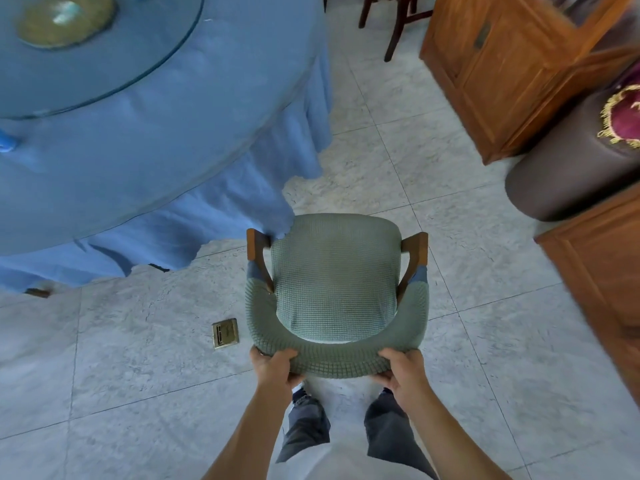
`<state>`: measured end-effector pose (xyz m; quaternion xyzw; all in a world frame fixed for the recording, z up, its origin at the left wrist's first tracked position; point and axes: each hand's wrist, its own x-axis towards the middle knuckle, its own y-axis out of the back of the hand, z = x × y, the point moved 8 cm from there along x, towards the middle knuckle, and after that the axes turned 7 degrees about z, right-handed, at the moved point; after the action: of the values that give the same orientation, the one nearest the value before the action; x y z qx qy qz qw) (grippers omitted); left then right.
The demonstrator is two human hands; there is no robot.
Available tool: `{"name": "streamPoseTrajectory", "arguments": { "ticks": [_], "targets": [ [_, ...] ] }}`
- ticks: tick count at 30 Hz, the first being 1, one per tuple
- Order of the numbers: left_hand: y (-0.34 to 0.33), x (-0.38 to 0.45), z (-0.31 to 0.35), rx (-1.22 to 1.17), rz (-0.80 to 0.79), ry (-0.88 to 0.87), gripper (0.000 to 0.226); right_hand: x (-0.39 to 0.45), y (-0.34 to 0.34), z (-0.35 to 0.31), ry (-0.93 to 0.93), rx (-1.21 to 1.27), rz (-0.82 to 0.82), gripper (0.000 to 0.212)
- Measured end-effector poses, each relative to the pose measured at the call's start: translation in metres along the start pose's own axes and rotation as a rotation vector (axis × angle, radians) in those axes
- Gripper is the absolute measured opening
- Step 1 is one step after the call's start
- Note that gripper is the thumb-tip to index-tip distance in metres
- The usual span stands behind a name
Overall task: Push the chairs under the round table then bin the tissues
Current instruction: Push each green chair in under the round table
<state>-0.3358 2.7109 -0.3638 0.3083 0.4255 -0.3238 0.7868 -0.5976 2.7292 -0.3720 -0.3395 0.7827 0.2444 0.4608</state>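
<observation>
A chair [334, 282] with a green knitted cover and wooden arms stands on the tiled floor right in front of me, its seat facing away. My left hand [275, 363] grips the left end of its curved backrest, and my right hand [401, 370] grips the right end. The round table [145, 147], draped in a blue cloth down to the floor, fills the upper left, and the chair's front left corner touches the hanging cloth. A glass turntable [114, 64] lies on the tabletop. I see no tissues and no bin.
A wooden cabinet [502, 74] stands at the upper right, with a dark round stool [568, 168] and more wooden furniture [602, 278] along the right side. Dark chair legs [394, 26] show at the top. A brass floor socket [225, 333] sits left of the chair.
</observation>
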Motion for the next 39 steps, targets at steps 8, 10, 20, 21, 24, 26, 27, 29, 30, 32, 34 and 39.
{"name": "streamPoseTrajectory", "arguments": {
  "ticks": [8, 10, 20, 21, 24, 26, 27, 29, 30, 32, 34, 39],
  "targets": [
    [-0.064, -0.044, -0.041, -0.099, 0.110, 0.017, 0.055, 0.044, 0.043, -0.074, 0.031, -0.198, -0.094, 0.025],
    [-0.081, -0.056, -0.047, -0.116, 0.137, 0.029, 0.056, 0.052, 0.050, -0.094, 0.033, -0.221, -0.111, 0.027],
    [-0.175, -0.098, -0.055, -0.222, 0.181, 0.091, 0.058, 0.100, 0.067, -0.198, 0.111, -0.333, -0.137, 0.018],
    [-0.183, -0.101, -0.056, -0.238, 0.180, 0.096, 0.058, 0.106, 0.068, -0.207, 0.116, -0.345, -0.138, 0.017],
    [-0.212, -0.109, -0.061, -0.245, 0.186, 0.108, 0.057, 0.126, 0.073, -0.238, 0.124, -0.391, -0.130, 0.018],
    [-0.231, -0.113, -0.064, -0.265, 0.201, 0.117, 0.057, 0.137, 0.075, -0.260, 0.131, -0.407, -0.125, 0.016],
    [-0.242, -0.114, -0.065, -0.286, 0.209, 0.121, 0.057, 0.143, 0.076, -0.272, 0.133, -0.417, -0.128, 0.018],
    [-0.265, -0.116, -0.067, -0.334, 0.222, 0.126, 0.055, 0.154, 0.076, -0.296, 0.147, -0.449, -0.136, 0.017],
    [-0.278, -0.116, -0.068, -0.358, 0.231, 0.130, 0.054, 0.159, 0.075, -0.309, 0.158, -0.463, -0.146, 0.016],
    [-0.301, -0.121, -0.068, -0.398, 0.243, 0.135, 0.055, 0.167, 0.073, -0.333, 0.184, -0.477, -0.167, 0.020],
    [-0.325, -0.125, -0.069, -0.437, 0.262, 0.145, 0.056, 0.177, 0.071, -0.357, 0.192, -0.510, -0.182, 0.027],
    [-0.376, -0.137, -0.063, -0.525, 0.295, 0.173, 0.054, 0.204, 0.063, -0.412, 0.205, -0.592, -0.215, 0.029]
  ]
}}
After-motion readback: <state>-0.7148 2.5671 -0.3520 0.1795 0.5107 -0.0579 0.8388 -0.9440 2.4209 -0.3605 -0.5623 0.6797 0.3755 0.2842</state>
